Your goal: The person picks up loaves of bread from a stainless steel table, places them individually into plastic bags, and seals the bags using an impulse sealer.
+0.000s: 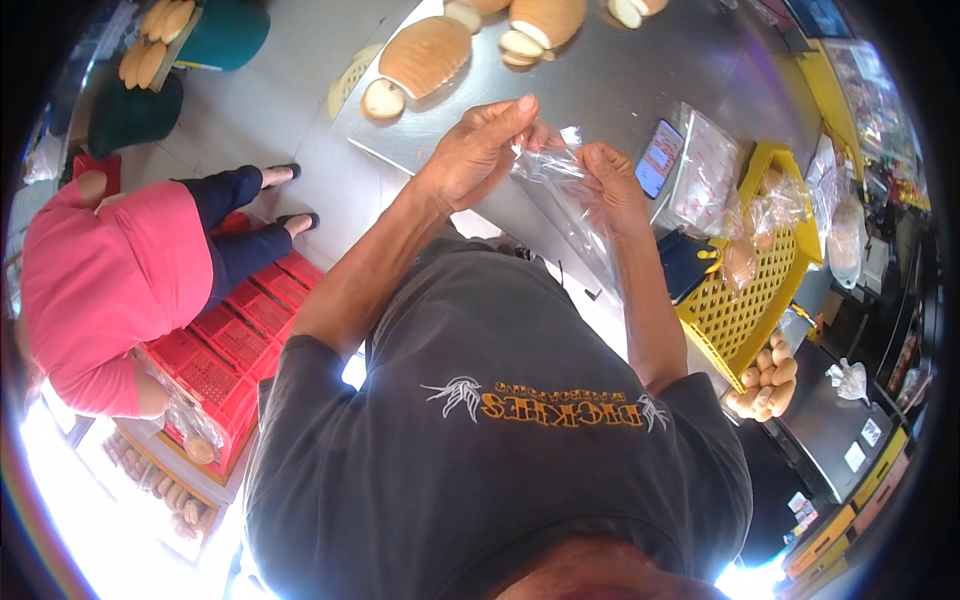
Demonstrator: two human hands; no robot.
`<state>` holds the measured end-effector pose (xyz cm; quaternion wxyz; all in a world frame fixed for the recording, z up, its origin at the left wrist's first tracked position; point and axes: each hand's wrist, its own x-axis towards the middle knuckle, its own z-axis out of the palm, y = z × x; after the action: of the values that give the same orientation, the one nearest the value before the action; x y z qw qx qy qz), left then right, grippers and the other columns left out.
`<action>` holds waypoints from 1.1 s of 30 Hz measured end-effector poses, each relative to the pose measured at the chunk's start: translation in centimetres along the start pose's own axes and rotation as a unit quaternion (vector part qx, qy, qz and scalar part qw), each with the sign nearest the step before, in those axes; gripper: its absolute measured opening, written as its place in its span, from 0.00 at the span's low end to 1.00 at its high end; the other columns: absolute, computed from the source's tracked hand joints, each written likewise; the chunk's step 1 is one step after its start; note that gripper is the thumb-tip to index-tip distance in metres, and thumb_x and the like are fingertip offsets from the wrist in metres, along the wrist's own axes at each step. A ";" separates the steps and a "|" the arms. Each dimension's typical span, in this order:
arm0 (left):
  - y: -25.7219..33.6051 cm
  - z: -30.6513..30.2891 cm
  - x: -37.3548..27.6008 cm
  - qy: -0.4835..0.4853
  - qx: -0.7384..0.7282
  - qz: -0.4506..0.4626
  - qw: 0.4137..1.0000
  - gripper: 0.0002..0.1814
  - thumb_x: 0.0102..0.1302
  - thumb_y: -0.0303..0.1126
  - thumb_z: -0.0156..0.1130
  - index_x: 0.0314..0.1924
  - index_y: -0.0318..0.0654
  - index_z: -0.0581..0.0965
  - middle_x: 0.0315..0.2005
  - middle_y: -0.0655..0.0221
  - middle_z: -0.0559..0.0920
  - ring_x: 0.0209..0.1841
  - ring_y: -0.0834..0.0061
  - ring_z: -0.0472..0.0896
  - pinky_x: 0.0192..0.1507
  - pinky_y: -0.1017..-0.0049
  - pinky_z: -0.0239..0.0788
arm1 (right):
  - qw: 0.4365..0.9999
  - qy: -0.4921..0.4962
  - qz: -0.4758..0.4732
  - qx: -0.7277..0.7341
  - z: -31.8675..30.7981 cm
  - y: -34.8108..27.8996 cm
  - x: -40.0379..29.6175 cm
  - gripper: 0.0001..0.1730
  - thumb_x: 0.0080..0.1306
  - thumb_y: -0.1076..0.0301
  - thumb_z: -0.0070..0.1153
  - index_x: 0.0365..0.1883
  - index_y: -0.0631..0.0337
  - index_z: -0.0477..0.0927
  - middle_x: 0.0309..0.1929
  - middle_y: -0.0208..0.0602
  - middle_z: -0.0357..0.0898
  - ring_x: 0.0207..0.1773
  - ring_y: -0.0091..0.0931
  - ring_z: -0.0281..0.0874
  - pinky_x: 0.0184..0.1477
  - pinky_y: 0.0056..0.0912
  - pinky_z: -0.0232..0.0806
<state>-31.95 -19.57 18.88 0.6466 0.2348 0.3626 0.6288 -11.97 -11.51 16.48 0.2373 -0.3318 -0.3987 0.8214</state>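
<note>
My left hand [476, 154] pinches the upper edge of a clear plastic bag [564, 184]. At the bag's other side my right hand [616, 184] grips it too, and the bag hangs down along my right forearm. I can make out no bread inside it. Beyond my hands, on a steel table [600, 82], lies a sliced bread loaf [426, 56] with a cut end piece [384, 99] beside it. A second sliced loaf [551, 21] rests farther right, with loose slices [520, 45] at its end. Another cut piece of bread [628, 11] shows at the top edge.
Right of my hands are a phone [659, 159], a stack of plastic bags [705, 169] and a yellow crate [742, 289] holding bagged bread. Small rolls [766, 382] lie near it. On the left, a person in a pink shirt [120, 277] stands by red crates [236, 349].
</note>
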 end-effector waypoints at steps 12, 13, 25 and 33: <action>8.0 -14.2 -2.5 -0.073 -0.171 -0.130 0.974 0.18 0.73 0.47 0.60 0.42 0.36 0.77 0.18 0.84 0.66 0.19 0.91 0.60 0.25 0.85 0.56 | 0.964 -0.244 -0.028 -0.098 11.1 -2.0 8.6 0.11 0.66 0.61 0.66 0.40 0.59 0.84 0.29 0.26 0.74 0.35 0.21 0.76 0.41 0.27 0.70; 8.2 -15.0 -3.3 -0.118 -0.129 -0.134 0.975 0.18 0.72 0.45 0.62 0.43 0.35 0.77 0.19 0.82 0.68 0.20 0.90 0.62 0.25 0.85 0.57 | 0.972 -0.232 -0.030 -0.022 12.0 -1.6 8.8 0.10 0.67 0.62 0.65 0.40 0.59 0.84 0.30 0.27 0.74 0.35 0.21 0.76 0.41 0.27 0.70; -5.4 -21.6 -7.0 0.393 0.439 0.058 0.806 0.09 0.58 0.28 0.74 0.35 0.36 0.81 0.58 0.53 0.73 0.50 0.66 0.80 0.47 0.71 0.77 | 0.840 -0.072 -0.020 -0.537 6.5 4.8 15.7 0.08 0.63 0.66 0.67 0.34 0.62 0.84 0.46 0.35 0.80 0.43 0.30 0.78 0.47 0.36 0.72; -6.6 -17.9 -0.5 0.474 0.222 0.138 0.841 0.11 0.57 0.25 0.74 0.32 0.34 0.77 0.62 0.59 0.71 0.56 0.67 0.78 0.53 0.69 0.80 | 0.885 -0.115 -0.074 -0.445 4.6 2.9 27.2 0.09 0.61 0.63 0.67 0.32 0.59 0.85 0.71 0.40 0.68 0.70 0.33 0.65 0.69 0.38 0.55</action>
<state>-41.39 -23.47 2.75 0.2329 0.0933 0.7185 0.6487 -33.87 2.41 6.59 0.0775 -0.2755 -0.7704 0.5697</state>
